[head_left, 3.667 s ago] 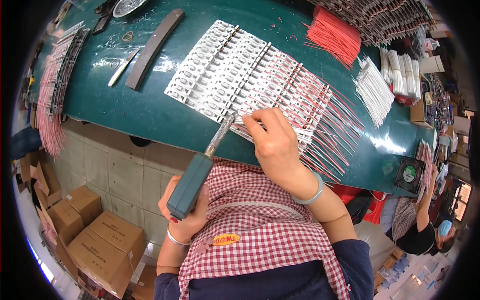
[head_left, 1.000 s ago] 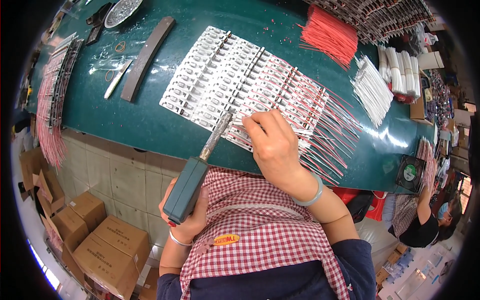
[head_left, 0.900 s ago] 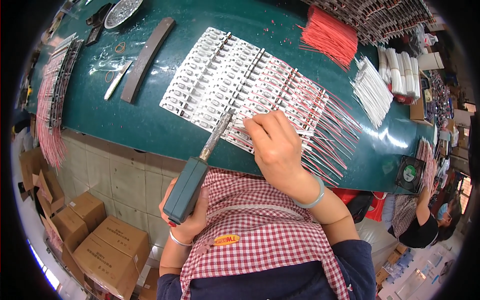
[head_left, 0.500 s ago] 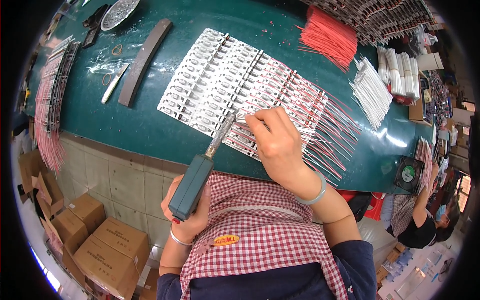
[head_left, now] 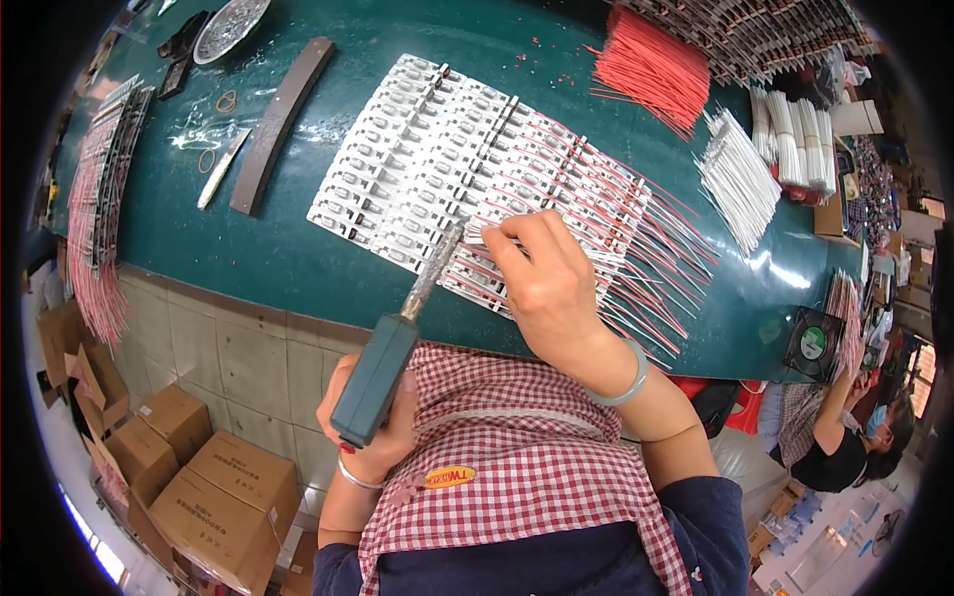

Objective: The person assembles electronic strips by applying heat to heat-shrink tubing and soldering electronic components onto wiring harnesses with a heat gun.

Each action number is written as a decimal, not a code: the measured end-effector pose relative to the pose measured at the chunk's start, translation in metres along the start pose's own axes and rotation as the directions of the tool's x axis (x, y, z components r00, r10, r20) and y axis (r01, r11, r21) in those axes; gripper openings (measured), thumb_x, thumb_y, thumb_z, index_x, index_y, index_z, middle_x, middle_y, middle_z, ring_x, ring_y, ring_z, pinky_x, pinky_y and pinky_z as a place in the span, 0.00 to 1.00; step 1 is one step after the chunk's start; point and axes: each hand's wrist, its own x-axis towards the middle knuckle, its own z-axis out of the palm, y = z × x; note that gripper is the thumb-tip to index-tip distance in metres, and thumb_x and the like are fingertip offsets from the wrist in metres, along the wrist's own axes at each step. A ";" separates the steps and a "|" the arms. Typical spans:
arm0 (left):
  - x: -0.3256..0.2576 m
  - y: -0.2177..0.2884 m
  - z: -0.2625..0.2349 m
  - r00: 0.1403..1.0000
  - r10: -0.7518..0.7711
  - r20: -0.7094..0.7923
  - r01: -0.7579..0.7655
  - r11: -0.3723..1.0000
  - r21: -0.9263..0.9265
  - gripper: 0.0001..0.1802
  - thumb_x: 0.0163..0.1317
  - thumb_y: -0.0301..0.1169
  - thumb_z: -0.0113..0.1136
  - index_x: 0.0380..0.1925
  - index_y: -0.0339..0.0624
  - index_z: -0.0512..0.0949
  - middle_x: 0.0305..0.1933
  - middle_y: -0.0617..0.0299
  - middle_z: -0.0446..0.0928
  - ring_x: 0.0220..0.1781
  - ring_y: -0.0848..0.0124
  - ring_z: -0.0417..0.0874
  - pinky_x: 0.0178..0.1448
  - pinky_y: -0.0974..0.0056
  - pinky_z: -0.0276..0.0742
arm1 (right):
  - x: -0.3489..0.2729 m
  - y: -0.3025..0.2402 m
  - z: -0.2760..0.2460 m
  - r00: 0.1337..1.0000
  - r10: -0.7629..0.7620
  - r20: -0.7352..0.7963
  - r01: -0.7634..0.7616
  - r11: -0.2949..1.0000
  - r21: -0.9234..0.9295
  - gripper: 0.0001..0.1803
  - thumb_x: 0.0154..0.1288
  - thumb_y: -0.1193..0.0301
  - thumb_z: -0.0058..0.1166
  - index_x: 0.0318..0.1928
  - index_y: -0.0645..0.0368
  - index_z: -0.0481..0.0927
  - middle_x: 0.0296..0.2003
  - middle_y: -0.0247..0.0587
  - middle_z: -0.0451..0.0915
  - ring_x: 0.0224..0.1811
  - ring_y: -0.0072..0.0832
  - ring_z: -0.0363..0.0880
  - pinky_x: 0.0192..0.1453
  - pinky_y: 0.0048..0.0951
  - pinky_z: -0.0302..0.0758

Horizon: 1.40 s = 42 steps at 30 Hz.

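Observation:
My left hand is wrapped round the dark green handle of a soldering gun. Its silvery, wrapped barrel points up and away, and the tip reaches the white circuit board panel beside my right fingers. My right hand is closed in a pinch over the panel, with the ends of white wires showing at its fingertips. Red and white wires run from rows on the panel's right part out over the table. The panel's left rows carry no wires.
Loose red wires and white wires lie farther right. A dark bar, a knife and a metal dish are at left. Wired strips overhang the left edge. A fan stands near a co-worker.
The soldering gun and its tip have shifted slightly left. The panel has slid a little to the left too. My right hand stays almost in place, still pinching.

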 end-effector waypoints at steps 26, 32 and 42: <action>0.017 0.005 0.004 0.997 -0.030 0.078 0.030 0.999 -0.010 0.11 0.50 0.18 0.69 0.36 0.32 0.83 0.38 0.52 0.82 0.33 0.60 0.85 0.36 0.64 0.79 | 0.006 0.010 -0.002 1.000 -0.002 -0.004 0.002 1.000 0.007 0.17 0.47 0.79 0.58 0.42 0.69 0.81 0.35 0.42 0.74 0.39 0.35 0.75 0.36 0.32 0.76; 0.021 0.009 0.005 0.996 0.082 0.039 -0.085 0.994 0.063 0.11 0.48 0.20 0.70 0.34 0.34 0.82 0.36 0.52 0.81 0.32 0.59 0.84 0.35 0.64 0.79 | 0.007 0.009 -0.003 1.000 -0.007 -0.009 0.007 1.000 0.007 0.17 0.46 0.79 0.57 0.41 0.69 0.81 0.35 0.42 0.74 0.39 0.35 0.75 0.36 0.31 0.76; 0.013 0.002 0.005 0.999 -0.031 -0.007 0.031 0.995 -0.092 0.14 0.51 0.19 0.69 0.40 0.30 0.83 0.40 0.48 0.83 0.37 0.58 0.87 0.40 0.64 0.82 | 0.008 0.008 -0.008 1.000 0.011 0.019 -0.011 1.000 0.016 0.17 0.45 0.79 0.57 0.41 0.69 0.81 0.35 0.42 0.74 0.39 0.35 0.75 0.36 0.31 0.76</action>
